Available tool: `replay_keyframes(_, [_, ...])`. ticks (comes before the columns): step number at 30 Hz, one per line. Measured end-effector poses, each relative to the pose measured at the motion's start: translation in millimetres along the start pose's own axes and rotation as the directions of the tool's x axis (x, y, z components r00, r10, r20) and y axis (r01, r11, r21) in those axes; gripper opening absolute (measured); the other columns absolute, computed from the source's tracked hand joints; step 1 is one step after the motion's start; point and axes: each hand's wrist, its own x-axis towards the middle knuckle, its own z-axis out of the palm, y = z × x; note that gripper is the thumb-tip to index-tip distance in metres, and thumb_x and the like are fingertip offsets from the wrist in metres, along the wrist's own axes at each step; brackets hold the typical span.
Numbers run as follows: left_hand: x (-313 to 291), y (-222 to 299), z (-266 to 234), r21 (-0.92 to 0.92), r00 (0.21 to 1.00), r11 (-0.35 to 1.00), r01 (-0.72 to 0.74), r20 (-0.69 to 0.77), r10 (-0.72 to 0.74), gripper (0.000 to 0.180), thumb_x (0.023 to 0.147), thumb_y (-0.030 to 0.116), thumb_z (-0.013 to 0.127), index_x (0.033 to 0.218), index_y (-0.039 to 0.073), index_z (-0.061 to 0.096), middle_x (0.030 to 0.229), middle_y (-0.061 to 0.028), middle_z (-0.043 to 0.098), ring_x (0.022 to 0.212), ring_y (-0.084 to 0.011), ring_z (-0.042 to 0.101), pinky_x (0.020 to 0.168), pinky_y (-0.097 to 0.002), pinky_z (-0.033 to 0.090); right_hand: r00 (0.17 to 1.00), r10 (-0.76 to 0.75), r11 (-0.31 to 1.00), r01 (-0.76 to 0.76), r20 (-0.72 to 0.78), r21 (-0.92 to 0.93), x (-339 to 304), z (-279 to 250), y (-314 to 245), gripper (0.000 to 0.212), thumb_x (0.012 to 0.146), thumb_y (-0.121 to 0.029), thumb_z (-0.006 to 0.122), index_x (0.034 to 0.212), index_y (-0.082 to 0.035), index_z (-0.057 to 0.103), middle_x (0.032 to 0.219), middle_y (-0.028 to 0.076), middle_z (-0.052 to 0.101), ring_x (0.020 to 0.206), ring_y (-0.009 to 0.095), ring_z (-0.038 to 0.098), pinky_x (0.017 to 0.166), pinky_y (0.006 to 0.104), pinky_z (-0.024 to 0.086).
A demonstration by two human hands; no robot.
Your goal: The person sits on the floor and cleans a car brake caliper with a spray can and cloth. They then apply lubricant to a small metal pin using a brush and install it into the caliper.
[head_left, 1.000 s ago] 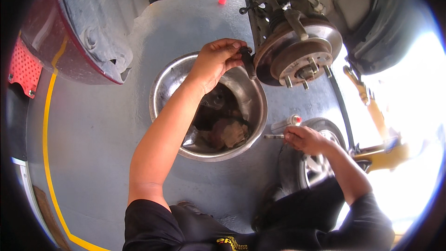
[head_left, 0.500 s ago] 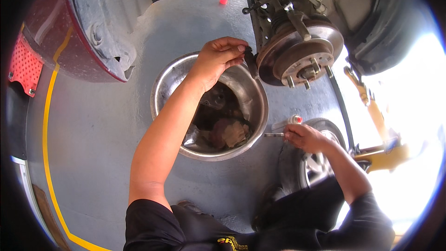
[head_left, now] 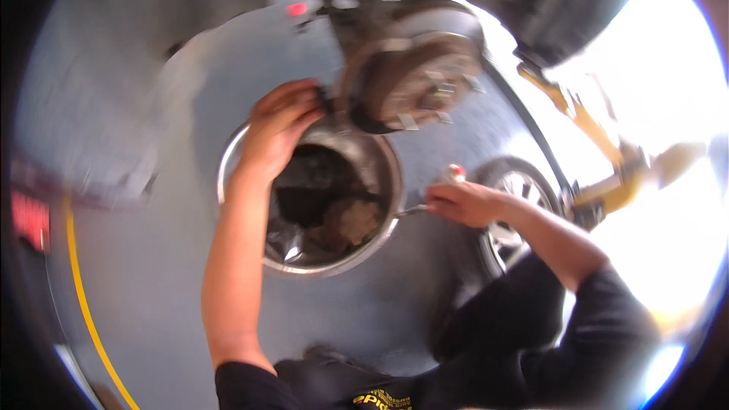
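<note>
The picture is motion-blurred. My left hand (head_left: pixel 277 125) reaches over a steel bowl (head_left: pixel 323 267) and pinches a small dark part (head_left: pixel 325 99) against the left edge of a car's bare brake disc and hub (head_left: pixel 418 80). The bowl stands on the grey floor below the hub and holds dark, dirty parts or rags. My right hand (head_left: pixel 465 201) rests to the right of the bowl. It grips a thin metal tool (head_left: pixel 406 211) whose tip points at the bowl's rim. A small red-and-white tip (head_left: pixel 456 172) shows just above that hand.
A removed wheel (head_left: pixel 507 237) lies on the floor under my right forearm. A yellow jack or stand (head_left: pixel 607 182) is at the right in strong glare. A dark tyre (head_left: pixel 566 0) is at the top right. A yellow floor line (head_left: pixel 85 319) runs down the left.
The view has swung and blurred, so the hub and bowl sit more to the centre. Both hands keep their places, the left at the disc's edge, the right by the bowl.
</note>
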Motion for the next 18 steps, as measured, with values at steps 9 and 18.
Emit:
replay_keyframes(9, [-3.5,20.2,-22.9,0.177,0.992,0.977,0.119,-0.071,-0.108,0.039,0.103,0.019,0.059,0.136,-0.003,0.056,0.123,-0.0061,0.064,0.108,-0.0128,0.059,0.093,-0.0286,0.048,0.991,-0.124,0.988,0.128,-0.050,0.090,-22.0,-13.6,-24.9,0.036,0.106,-0.033,0.050,0.115,-0.002,0.066,0.107,0.021,0.069,0.107,0.037,0.064,0.092,0.0477,0.048])
replay_keyframes(18, [-2.1,27.8,-60.5,0.039,0.979,0.979,0.201,-0.037,-0.199,0.030,0.101,0.015,0.058,0.127,0.000,0.061,0.123,-0.0089,0.065,0.107,-0.0175,0.061,0.087,-0.0322,0.049,0.978,-0.169,0.968,0.188,-0.125,0.166,-32.4,-15.4,-9.0,0.034,0.106,-0.031,0.052,0.110,0.000,0.065,0.099,0.021,0.067,0.098,0.038,0.064,0.085,0.0475,0.047])
